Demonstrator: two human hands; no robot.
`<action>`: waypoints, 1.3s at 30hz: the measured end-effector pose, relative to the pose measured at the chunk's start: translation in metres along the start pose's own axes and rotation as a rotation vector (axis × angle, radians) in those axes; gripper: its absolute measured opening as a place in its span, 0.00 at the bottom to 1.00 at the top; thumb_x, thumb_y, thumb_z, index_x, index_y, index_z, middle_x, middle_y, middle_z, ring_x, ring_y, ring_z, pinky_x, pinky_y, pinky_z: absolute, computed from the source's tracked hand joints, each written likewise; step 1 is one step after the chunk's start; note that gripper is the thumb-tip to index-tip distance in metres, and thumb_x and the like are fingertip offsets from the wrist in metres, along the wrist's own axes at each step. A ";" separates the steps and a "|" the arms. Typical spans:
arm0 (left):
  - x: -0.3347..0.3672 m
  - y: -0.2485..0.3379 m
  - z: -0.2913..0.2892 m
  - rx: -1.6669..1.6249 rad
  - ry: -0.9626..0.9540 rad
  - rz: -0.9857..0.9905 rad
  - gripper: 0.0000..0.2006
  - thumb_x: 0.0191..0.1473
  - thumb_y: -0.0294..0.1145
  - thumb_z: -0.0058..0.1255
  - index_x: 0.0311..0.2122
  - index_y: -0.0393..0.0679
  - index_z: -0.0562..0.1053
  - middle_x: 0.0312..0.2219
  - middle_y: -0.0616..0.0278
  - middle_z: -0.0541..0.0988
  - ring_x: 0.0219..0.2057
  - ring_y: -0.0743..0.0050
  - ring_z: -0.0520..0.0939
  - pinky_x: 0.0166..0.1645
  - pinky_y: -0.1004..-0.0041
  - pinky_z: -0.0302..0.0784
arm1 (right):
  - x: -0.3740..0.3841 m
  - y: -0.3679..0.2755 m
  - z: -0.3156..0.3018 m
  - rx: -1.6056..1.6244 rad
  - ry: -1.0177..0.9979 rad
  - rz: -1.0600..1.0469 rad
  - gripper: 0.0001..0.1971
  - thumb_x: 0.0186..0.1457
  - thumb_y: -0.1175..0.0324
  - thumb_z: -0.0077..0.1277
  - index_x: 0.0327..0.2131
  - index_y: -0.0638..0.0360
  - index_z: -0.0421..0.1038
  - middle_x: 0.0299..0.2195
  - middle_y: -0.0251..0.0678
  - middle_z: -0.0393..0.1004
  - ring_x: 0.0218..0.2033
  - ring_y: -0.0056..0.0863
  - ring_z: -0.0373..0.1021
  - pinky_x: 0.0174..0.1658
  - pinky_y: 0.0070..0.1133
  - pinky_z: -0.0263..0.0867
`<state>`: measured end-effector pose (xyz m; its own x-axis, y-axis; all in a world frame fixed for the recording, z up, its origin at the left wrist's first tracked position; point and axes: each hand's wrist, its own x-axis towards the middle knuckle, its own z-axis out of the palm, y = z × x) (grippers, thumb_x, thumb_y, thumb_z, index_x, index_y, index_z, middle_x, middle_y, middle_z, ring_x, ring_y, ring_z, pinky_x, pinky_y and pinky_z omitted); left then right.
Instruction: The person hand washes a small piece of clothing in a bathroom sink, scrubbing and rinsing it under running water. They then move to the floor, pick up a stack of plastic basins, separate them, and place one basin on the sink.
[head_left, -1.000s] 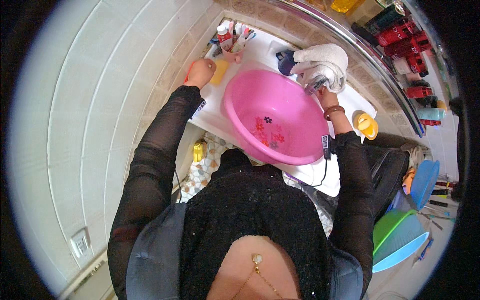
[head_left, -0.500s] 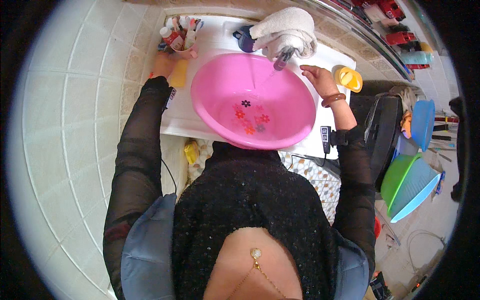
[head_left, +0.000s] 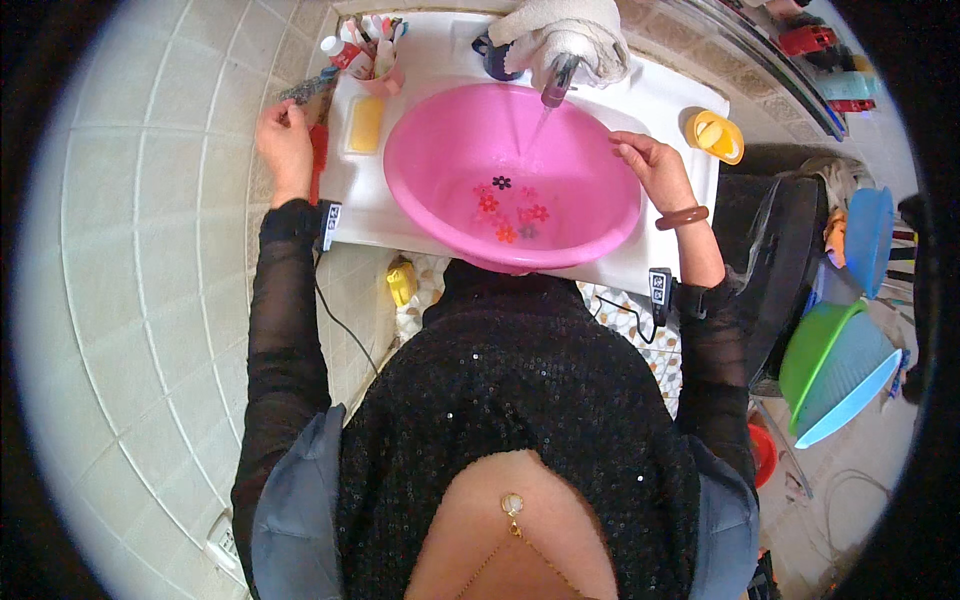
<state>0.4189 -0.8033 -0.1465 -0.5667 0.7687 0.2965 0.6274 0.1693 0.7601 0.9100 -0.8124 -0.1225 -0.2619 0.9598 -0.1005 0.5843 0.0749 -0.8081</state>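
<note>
A round pink basin (head_left: pixel 415 215) with printed flowers inside stands on the white washstand (head_left: pixel 350 215). Water runs into it from a tap (head_left: pixel 560 80). At the left wall, my left hand (head_left: pixel 285 150) is closed with its fingertips on a grey, speckled, bristly-looking strip (head_left: pixel 310 87), whose kind I cannot make out. Something red (head_left: pixel 318 160) shows beside that hand, partly hidden. My right hand (head_left: pixel 660 172) is at the basin's right rim, fingers stretched towards it and holding nothing visible. A light towel (head_left: pixel 590 35) drapes over the tap.
A pink cup (head_left: pixel 385 80) with toothbrushes and a tube stands back left, near a yellow soap bar (head_left: pixel 366 125). A dark blue mug (head_left: pixel 495 58) is behind the basin. Back right sits a yellow soap dish (head_left: pixel 715 135). Green (head_left: pixel 815 345) and blue basins (head_left: pixel 868 245) lean at the right.
My left hand has come back from behind the pink cup towards the left wall, now with the grey strip at its fingertips. My right hand stays near the basin rim. The view has shifted slightly.
</note>
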 end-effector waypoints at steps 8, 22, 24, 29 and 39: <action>-0.088 0.089 -0.056 -0.372 -0.043 0.053 0.08 0.55 0.24 0.41 0.37 0.33 0.72 0.39 0.56 0.71 0.30 0.76 0.79 0.31 0.79 0.76 | -0.027 -0.025 0.014 0.104 -0.076 -0.043 0.11 0.54 0.68 0.47 0.39 0.60 0.72 0.32 0.39 0.76 0.34 0.25 0.72 0.41 0.20 0.65; -0.184 0.166 -0.063 -0.496 -0.518 0.354 0.09 0.47 0.21 0.47 0.35 0.38 0.74 0.41 0.54 0.72 0.35 0.68 0.78 0.38 0.75 0.74 | -0.051 -0.137 0.096 1.324 -0.298 0.201 0.28 0.60 0.51 0.34 0.58 0.56 0.49 0.54 0.44 0.57 0.51 0.36 0.61 0.51 0.30 0.63; -0.193 0.161 -0.061 -0.470 -0.548 0.458 0.08 0.46 0.22 0.47 0.34 0.38 0.74 0.40 0.54 0.73 0.38 0.65 0.77 0.39 0.74 0.73 | -0.052 -0.139 0.105 1.360 -0.333 0.186 0.28 0.59 0.50 0.35 0.58 0.56 0.49 0.53 0.45 0.58 0.51 0.35 0.61 0.51 0.30 0.63; -0.224 0.146 -0.068 -0.426 -0.611 0.314 0.10 0.46 0.25 0.49 0.36 0.38 0.72 0.42 0.54 0.72 0.39 0.58 0.75 0.39 0.71 0.73 | -0.063 -0.143 0.121 1.270 -0.364 0.087 0.22 0.56 0.68 0.44 0.54 0.60 0.55 0.48 0.45 0.65 0.47 0.31 0.65 0.49 0.25 0.64; -0.326 0.115 -0.107 -0.276 -0.283 0.148 0.10 0.47 0.22 0.47 0.37 0.41 0.73 0.40 0.58 0.72 0.39 0.64 0.75 0.40 0.74 0.72 | -0.105 -0.160 0.149 1.385 -0.635 0.043 0.18 0.59 0.66 0.40 0.52 0.55 0.54 0.46 0.41 0.65 0.47 0.36 0.66 0.46 0.34 0.67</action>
<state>0.6190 -1.1005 -0.0945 -0.2878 0.9178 0.2734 0.5024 -0.0983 0.8590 0.7300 -0.9657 -0.0689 -0.7515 0.6560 -0.0706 -0.4627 -0.6002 -0.6525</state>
